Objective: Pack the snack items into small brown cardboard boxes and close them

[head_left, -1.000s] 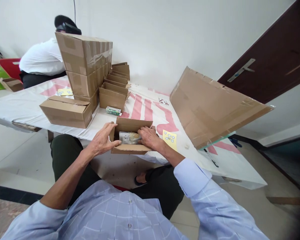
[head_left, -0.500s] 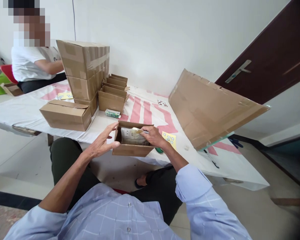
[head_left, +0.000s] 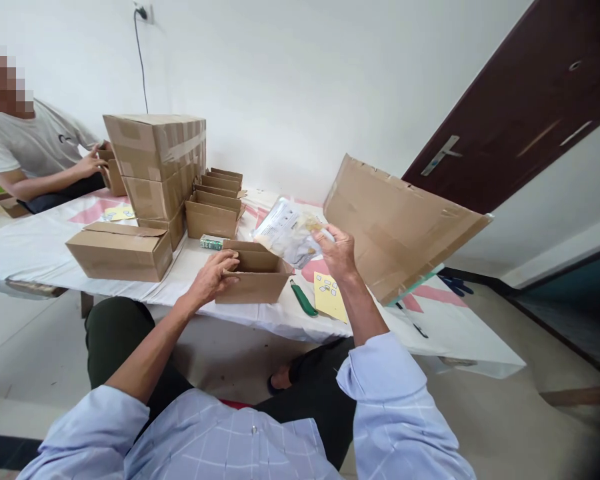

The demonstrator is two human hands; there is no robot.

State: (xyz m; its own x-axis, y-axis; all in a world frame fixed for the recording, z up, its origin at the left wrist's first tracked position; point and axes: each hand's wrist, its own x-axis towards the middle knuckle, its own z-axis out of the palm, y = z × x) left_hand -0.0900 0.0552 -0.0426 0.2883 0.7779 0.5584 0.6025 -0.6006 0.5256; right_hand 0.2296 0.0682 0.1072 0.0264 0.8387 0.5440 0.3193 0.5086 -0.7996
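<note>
My right hand [head_left: 339, 253] pinches the corner of a clear plastic packet [head_left: 287, 227] with printed white paper and pale contents, raised above the table. Below it stands an open cardboard box [head_left: 253, 289] at the table's front edge, its inside partly in shadow. My left hand [head_left: 211, 279] grips the left end of this box, with the fingers over the rim. Just right of the box lie a green-handled cutter [head_left: 303, 298] and a yellow card [head_left: 336, 307] with small pale stickers or prints.
A small green-and-white carton [head_left: 211, 243] lies behind the box. Several open boxes [head_left: 211, 217], a stack of taped cartons [head_left: 153, 157] and a closed box [head_left: 117, 257] stand left. A large cardboard sheet [head_left: 400, 230] leans at right. A co-worker [head_left: 40, 143] handles a box at far left.
My right hand has lifted the packet out of the box, up and to the right. My left hand has closed on the box's left end. The view has shifted somewhat.
</note>
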